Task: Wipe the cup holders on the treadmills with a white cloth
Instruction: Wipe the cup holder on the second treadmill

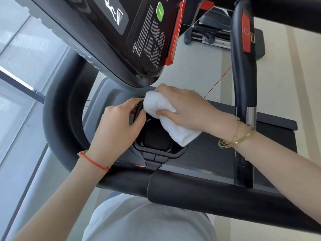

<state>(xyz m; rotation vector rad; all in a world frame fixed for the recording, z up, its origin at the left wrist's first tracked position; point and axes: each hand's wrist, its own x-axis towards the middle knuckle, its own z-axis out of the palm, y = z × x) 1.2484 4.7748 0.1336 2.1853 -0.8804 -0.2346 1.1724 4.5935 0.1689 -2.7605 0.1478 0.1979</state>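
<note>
A black cup holder point(157, 143) with a squarish rim sits in the treadmill's grey tray, below the console. My right hand point(184, 108) grips a folded white cloth point(166, 119) and presses it on the holder's far right edge; the cloth's tail hangs over the rim. My left hand point(118, 126) pinches a black curved part point(139, 110) at the holder's far left edge, right beside the cloth. The holder's far side is hidden by both hands.
The black console point(111, 37) with a green button overhangs the tray. A thick black handrail point(173, 186) runs across in front of me and curves up the left. A right upright bar point(241, 75) carries a red pad. A red safety cord point(218, 82) runs diagonally.
</note>
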